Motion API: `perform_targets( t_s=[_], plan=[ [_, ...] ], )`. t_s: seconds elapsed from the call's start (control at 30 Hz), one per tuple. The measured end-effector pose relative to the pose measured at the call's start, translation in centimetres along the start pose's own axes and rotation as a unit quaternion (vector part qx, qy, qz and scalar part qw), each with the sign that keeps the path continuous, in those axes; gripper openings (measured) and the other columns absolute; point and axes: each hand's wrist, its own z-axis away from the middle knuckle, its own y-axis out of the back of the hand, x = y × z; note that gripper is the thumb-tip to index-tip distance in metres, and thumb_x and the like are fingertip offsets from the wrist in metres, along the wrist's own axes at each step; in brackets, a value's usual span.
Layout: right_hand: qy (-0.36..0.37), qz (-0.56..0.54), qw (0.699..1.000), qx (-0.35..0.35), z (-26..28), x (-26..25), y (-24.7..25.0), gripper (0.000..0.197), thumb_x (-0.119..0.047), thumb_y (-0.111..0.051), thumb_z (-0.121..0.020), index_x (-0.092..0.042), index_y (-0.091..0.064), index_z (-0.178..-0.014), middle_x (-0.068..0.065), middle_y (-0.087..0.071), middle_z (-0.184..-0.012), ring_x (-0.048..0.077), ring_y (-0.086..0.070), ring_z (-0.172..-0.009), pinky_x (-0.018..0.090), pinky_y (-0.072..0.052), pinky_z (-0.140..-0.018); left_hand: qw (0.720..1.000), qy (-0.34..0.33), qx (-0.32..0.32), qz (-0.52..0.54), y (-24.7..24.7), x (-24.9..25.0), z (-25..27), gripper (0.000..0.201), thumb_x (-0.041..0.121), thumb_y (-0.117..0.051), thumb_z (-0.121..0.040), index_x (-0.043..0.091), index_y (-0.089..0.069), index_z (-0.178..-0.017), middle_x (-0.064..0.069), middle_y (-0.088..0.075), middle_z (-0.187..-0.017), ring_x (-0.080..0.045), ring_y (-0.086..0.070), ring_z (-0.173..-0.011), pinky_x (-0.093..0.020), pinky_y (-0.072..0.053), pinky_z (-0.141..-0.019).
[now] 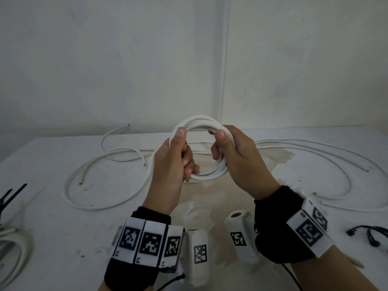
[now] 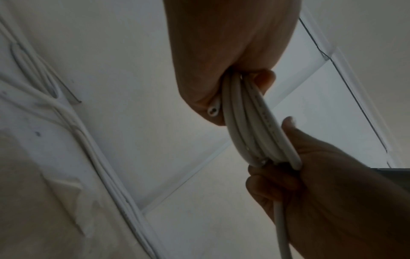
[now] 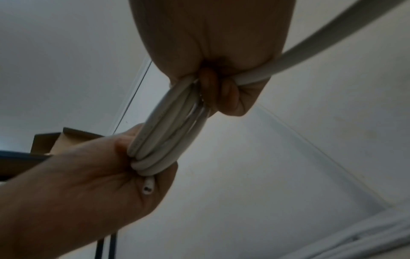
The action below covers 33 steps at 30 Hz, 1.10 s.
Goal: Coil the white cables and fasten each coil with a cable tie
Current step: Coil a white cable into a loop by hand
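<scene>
both hands hold a white cable coil [image 1: 202,122] upright above the table [image 1: 52,217]: the left hand [image 1: 171,164] curls its fingers round the coil's left side with the thumb pressed on the rim, and the right hand [image 1: 236,158] wraps its fingers round the right side. a cut cable end [image 2: 212,111] pokes out by the left palm. farther back, loose white cables [image 1: 315,152] sprawl over the table on both sides, black cable ties [image 1: 11,196] lie at the left edge, and a white wall [image 1: 126,59] rises behind.
</scene>
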Motion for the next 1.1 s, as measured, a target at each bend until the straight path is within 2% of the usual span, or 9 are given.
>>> perform_targets(
  t_s=[0.2,0.4,0.53,0.6,0.67,0.73,0.9,1.03,1.1],
  plan=[
    [-0.003,0.046,0.999,0.024,-0.5,0.3,1.7,0.030,-0.024,-0.039,-0.097,-0.001,-0.057,-0.090,-0.006,-0.046,-0.055,0.001,-0.043,-0.046,0.011,-0.034,-0.049,0.997,0.037,-0.044,-0.046,-0.4,0.0,0.0,0.038,0.037,-0.038,-0.095,0.012,-0.045,-0.068,0.006,-0.043,-0.045,-0.011,-0.047,-0.047,-0.030,-0.043,-0.062],
    [0.007,0.051,0.999,-0.015,-0.5,-0.9,2.7,0.032,-0.035,-0.038,-0.091,-0.009,-0.056,-0.087,-0.008,-0.046,-0.054,0.000,-0.044,-0.045,0.009,-0.033,-0.048,0.996,0.017,-0.065,-0.064,0.2,1.1,0.2,0.020,0.027,-0.046,-0.093,0.013,-0.059,-0.085,0.002,-0.056,-0.060,-0.010,-0.057,-0.052,-0.024,-0.052,-0.057],
    [0.018,0.032,0.999,-0.036,0.0,-1.8,3.0,0.041,-0.044,-0.038,-0.082,-0.008,-0.057,-0.085,-0.010,-0.045,-0.049,0.001,-0.042,-0.045,0.009,-0.032,-0.048,0.993,0.034,-0.107,-0.040,0.5,2.1,1.1,0.035,0.044,-0.050,-0.072,0.010,-0.056,-0.068,-0.001,-0.055,-0.053,-0.014,-0.057,-0.050,-0.022,-0.051,-0.053],
    [0.014,0.024,0.999,-0.035,0.2,-1.8,3.1,0.035,-0.043,-0.037,-0.083,-0.014,-0.057,-0.081,-0.011,-0.047,-0.047,0.001,-0.042,-0.045,0.009,-0.031,-0.048,0.989,0.071,-0.131,0.016,0.4,2.2,1.7,0.033,0.043,-0.050,-0.071,0.013,-0.057,-0.060,-0.001,-0.053,-0.050,-0.015,-0.057,-0.048,-0.023,-0.052,-0.053],
    [0.006,0.020,0.999,-0.026,0.3,-1.7,3.1,0.029,-0.041,-0.037,-0.086,-0.020,-0.055,-0.078,-0.014,-0.049,-0.047,0.001,-0.042,-0.046,0.009,-0.031,-0.048,0.979,0.105,-0.149,0.086,0.4,2.2,2.2,0.033,0.039,-0.049,-0.074,0.015,-0.061,-0.056,0.000,-0.051,-0.048,-0.014,-0.057,-0.048,-0.027,-0.056,-0.061],
    [-0.005,0.027,0.999,-0.022,0.5,-1.7,3.3,0.026,-0.033,-0.038,-0.093,-0.021,-0.055,-0.076,-0.014,-0.049,-0.046,0.001,-0.043,-0.046,0.008,-0.032,-0.049,0.975,0.116,-0.159,0.102,0.2,2.3,2.6,0.031,0.037,-0.049,-0.075,0.014,-0.062,-0.058,0.000,-0.051,-0.048,-0.014,-0.058,-0.049,-0.030,-0.057,-0.069],
    [-0.015,0.045,0.998,-0.048,1.1,-3.4,4.1,0.025,-0.025,-0.039,-0.097,-0.018,-0.054,-0.077,-0.010,-0.044,-0.047,0.000,-0.039,-0.043,0.010,-0.032,-0.048,0.982,0.096,-0.156,0.035,-0.3,3.7,3.8,0.029,0.036,-0.052,-0.072,0.008,-0.058,-0.077,0.001,-0.054,-0.051,-0.014,-0.059,-0.051,-0.031,-0.054,-0.064],
    [-0.001,0.085,0.992,-0.091,1.8,-5.3,4.9,0.025,-0.028,-0.041,-0.095,-0.013,-0.056,-0.082,-0.007,-0.046,-0.055,0.000,-0.042,-0.046,0.009,-0.033,-0.049,0.978,0.119,-0.165,0.038,-0.5,4.8,4.7,0.027,0.032,-0.056,-0.068,0.005,-0.058,-0.075,-0.002,-0.058,-0.055,-0.016,-0.062,-0.053,-0.034,-0.058,-0.069],
    [0.006,0.092,0.989,-0.118,2.2,-5.9,5.0,0.035,-0.035,-0.042,-0.090,-0.005,-0.057,-0.085,-0.005,-0.047,-0.057,0.000,-0.042,-0.048,0.010,-0.035,-0.051,0.976,0.138,-0.166,0.024,-0.6,5.4,5.1,0.032,0.037,-0.060,-0.065,0.006,-0.058,-0.070,-0.003,-0.057,-0.053,-0.015,-0.059,-0.049,-0.034,-0.057,-0.069]
  ],
)
